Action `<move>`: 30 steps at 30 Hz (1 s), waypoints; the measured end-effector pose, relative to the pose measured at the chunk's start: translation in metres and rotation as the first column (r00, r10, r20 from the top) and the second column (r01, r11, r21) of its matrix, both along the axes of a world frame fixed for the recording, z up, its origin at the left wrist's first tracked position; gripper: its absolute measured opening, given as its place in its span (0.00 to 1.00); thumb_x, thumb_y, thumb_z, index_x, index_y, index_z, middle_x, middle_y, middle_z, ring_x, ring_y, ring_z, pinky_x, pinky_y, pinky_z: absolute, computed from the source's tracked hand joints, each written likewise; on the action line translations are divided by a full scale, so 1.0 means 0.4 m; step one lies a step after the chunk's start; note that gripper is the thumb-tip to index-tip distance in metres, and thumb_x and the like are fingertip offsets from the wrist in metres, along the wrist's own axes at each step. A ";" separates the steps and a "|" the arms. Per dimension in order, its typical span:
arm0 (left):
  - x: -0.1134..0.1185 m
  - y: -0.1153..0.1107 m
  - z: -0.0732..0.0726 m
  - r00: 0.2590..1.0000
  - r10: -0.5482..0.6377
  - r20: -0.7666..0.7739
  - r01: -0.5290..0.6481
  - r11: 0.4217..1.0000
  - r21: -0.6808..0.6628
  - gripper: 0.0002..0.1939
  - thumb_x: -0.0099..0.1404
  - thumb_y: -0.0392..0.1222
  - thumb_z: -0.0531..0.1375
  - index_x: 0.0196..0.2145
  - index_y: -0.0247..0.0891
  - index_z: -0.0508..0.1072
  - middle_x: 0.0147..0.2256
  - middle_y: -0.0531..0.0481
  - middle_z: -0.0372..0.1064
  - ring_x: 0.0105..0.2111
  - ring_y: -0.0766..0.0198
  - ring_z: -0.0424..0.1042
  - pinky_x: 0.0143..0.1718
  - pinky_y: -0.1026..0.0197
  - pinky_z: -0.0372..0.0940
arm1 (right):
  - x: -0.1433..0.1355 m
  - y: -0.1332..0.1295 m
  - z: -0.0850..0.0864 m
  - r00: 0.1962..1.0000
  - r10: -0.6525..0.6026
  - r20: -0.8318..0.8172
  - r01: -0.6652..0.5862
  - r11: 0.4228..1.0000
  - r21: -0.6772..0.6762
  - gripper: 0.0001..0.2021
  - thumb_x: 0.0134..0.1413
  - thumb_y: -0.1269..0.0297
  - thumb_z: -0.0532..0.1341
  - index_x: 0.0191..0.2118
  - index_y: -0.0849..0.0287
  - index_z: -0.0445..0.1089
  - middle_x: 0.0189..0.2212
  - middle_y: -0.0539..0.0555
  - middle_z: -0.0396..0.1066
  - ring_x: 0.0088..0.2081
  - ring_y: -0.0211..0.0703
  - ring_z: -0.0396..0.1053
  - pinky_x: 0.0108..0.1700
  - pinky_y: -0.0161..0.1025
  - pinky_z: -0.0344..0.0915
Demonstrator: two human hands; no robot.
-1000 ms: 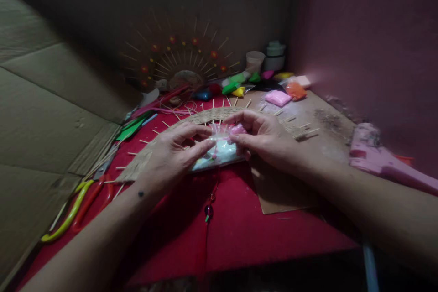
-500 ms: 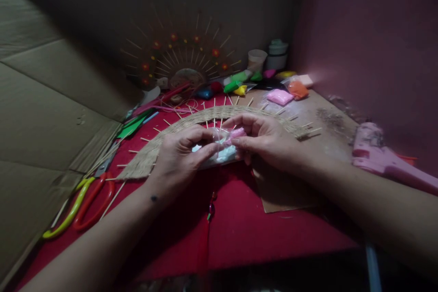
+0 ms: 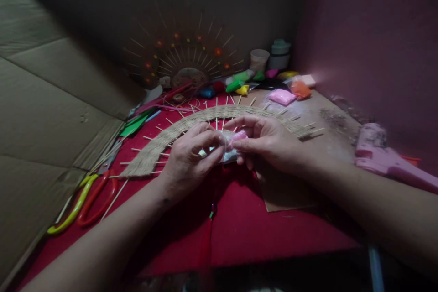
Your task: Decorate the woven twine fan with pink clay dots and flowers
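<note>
While a clear packet (image 3: pixel 228 155) is pinched by the left hand (image 3: pixel 195 153) and the right hand (image 3: pixel 270 141) on the inner side of the woven arch (image 3: pixel 219 112), an orange packet (image 3: pixel 301 90) is seen beyond that arch.

This was a craft corner: red-handled scissors (image 3: pixel 93 193) lay left of the woven arch (image 3: pixel 219 112), colored packets (image 3: pixel 235 86) behind it.

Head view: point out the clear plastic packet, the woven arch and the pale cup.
Clear plastic packet (image 3: pixel 230 155): head view, on its exposed lower part.
Woven arch (image 3: pixel 224 111): head view, top middle of its band.
Pale cup (image 3: pixel 259 60): head view, front wall.
</note>
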State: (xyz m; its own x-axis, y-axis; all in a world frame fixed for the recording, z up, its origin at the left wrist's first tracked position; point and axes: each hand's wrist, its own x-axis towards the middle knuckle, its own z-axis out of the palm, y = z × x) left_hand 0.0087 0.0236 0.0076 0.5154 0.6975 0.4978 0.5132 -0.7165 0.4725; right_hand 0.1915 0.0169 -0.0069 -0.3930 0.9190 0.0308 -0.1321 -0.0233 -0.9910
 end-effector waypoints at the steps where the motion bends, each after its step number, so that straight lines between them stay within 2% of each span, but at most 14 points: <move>1: -0.004 0.003 0.007 1.000 -0.017 0.014 0.018 0.997 -0.079 0.05 0.61 0.35 0.59 0.29 0.38 0.75 0.30 0.51 0.67 0.32 0.65 0.67 0.35 0.62 0.62 | 0.000 0.001 0.000 1.000 -0.016 0.004 0.016 1.000 0.009 0.13 0.49 0.70 0.60 0.43 0.58 0.65 0.16 0.45 0.68 0.13 0.33 0.61 0.13 0.28 0.56; 3: -0.016 0.013 0.021 0.993 -0.056 0.104 0.082 0.961 -0.266 0.05 0.60 0.36 0.60 0.28 0.37 0.75 0.32 0.50 0.68 0.33 0.65 0.68 0.36 0.62 0.62 | 0.001 0.006 0.000 0.997 -0.082 0.000 0.082 0.996 0.039 0.11 0.48 0.71 0.61 0.40 0.59 0.66 0.17 0.45 0.67 0.14 0.32 0.60 0.13 0.27 0.57; 5: -0.037 0.031 0.033 0.966 -0.062 0.252 0.167 0.891 -0.422 0.04 0.58 0.36 0.62 0.25 0.37 0.75 0.37 0.48 0.70 0.39 0.62 0.69 0.40 0.61 0.64 | 0.006 0.012 -0.001 0.988 -0.150 -0.021 0.151 0.987 0.054 0.11 0.46 0.72 0.62 0.39 0.60 0.67 0.17 0.45 0.66 0.15 0.31 0.61 0.14 0.27 0.58; 7: -0.067 0.053 0.039 0.922 0.039 0.385 0.183 0.833 -0.522 0.06 0.57 0.35 0.62 0.23 0.37 0.75 0.41 0.47 0.70 0.44 0.60 0.68 0.41 0.62 0.65 | 0.012 0.018 -0.001 0.982 -0.185 -0.047 0.187 0.981 0.046 0.12 0.45 0.73 0.63 0.39 0.59 0.67 0.18 0.45 0.66 0.17 0.32 0.62 0.15 0.27 0.59; 8: -0.083 0.065 0.039 0.894 0.088 0.439 0.191 0.812 -0.551 0.05 0.57 0.35 0.62 0.24 0.39 0.76 0.42 0.49 0.71 0.43 0.61 0.69 0.40 0.62 0.65 | 0.015 0.021 -0.002 0.981 -0.189 -0.054 0.191 0.981 0.040 0.13 0.45 0.73 0.64 0.40 0.59 0.67 0.18 0.45 0.66 0.17 0.32 0.62 0.15 0.27 0.59; 10: -0.114 0.089 0.038 0.877 0.172 0.448 0.130 0.813 -0.568 0.02 0.55 0.36 0.64 0.26 0.40 0.77 0.41 0.50 0.72 0.41 0.64 0.70 0.41 0.62 0.65 | 0.018 0.025 -0.004 0.979 -0.192 -0.064 0.195 0.980 0.038 0.13 0.44 0.72 0.64 0.39 0.59 0.68 0.19 0.45 0.66 0.18 0.32 0.63 0.15 0.27 0.60; 12: -0.136 0.108 0.034 0.928 0.223 0.297 -0.006 0.808 -0.589 0.02 0.52 0.38 0.66 0.27 0.41 0.78 0.35 0.51 0.73 0.36 0.65 0.70 0.39 0.64 0.64 | 0.017 0.026 -0.006 0.979 -0.192 -0.065 0.195 0.980 0.041 0.13 0.44 0.72 0.65 0.39 0.59 0.68 0.19 0.46 0.66 0.18 0.32 0.63 0.15 0.27 0.60; 14: -0.144 0.119 0.027 0.973 0.215 0.085 -0.130 0.814 -0.566 0.03 0.52 0.40 0.66 0.27 0.41 0.79 0.31 0.50 0.74 0.33 0.66 0.70 0.36 0.64 0.64 | 0.016 0.025 -0.006 0.979 -0.194 -0.063 0.197 0.979 0.043 0.13 0.44 0.72 0.65 0.39 0.60 0.67 0.20 0.46 0.66 0.18 0.32 0.63 0.14 0.27 0.59; 16: -0.140 0.123 0.019 0.985 0.158 -0.066 -0.169 0.847 -0.504 0.05 0.53 0.43 0.65 0.26 0.40 0.79 0.29 0.49 0.73 0.30 0.65 0.69 0.32 0.63 0.64 | 0.016 0.024 -0.007 0.979 -0.193 -0.063 0.196 0.980 0.047 0.12 0.45 0.72 0.65 0.39 0.60 0.67 0.20 0.46 0.66 0.18 0.31 0.63 0.14 0.27 0.59; 22: -0.119 0.122 -0.014 0.986 0.050 -0.160 -0.093 0.957 -0.274 0.09 0.56 0.47 0.63 0.29 0.41 0.79 0.30 0.48 0.72 0.30 0.64 0.69 0.29 0.63 0.62 | 0.020 0.023 -0.010 0.979 -0.193 -0.059 0.195 0.980 0.045 0.13 0.45 0.71 0.66 0.39 0.59 0.68 0.21 0.47 0.67 0.18 0.32 0.63 0.15 0.28 0.60; 26: -0.127 0.120 -0.023 0.958 -0.039 -0.284 0.007 0.993 -0.115 0.10 0.62 0.44 0.58 0.30 0.40 0.79 0.31 0.48 0.70 0.30 0.66 0.68 0.30 0.64 0.61 | 0.017 0.026 -0.011 0.980 -0.193 -0.057 0.196 0.980 0.046 0.13 0.44 0.71 0.66 0.38 0.59 0.68 0.23 0.48 0.69 0.18 0.32 0.63 0.15 0.28 0.60; 30: -0.133 0.116 -0.019 0.918 -0.079 -0.389 0.100 0.994 0.034 0.11 0.64 0.41 0.56 0.32 0.40 0.78 0.33 0.47 0.70 0.32 0.65 0.69 0.33 0.63 0.62 | 0.017 0.026 -0.011 0.981 -0.188 -0.044 0.190 0.981 0.045 0.13 0.44 0.71 0.65 0.39 0.59 0.68 0.20 0.47 0.67 0.17 0.32 0.62 0.15 0.28 0.59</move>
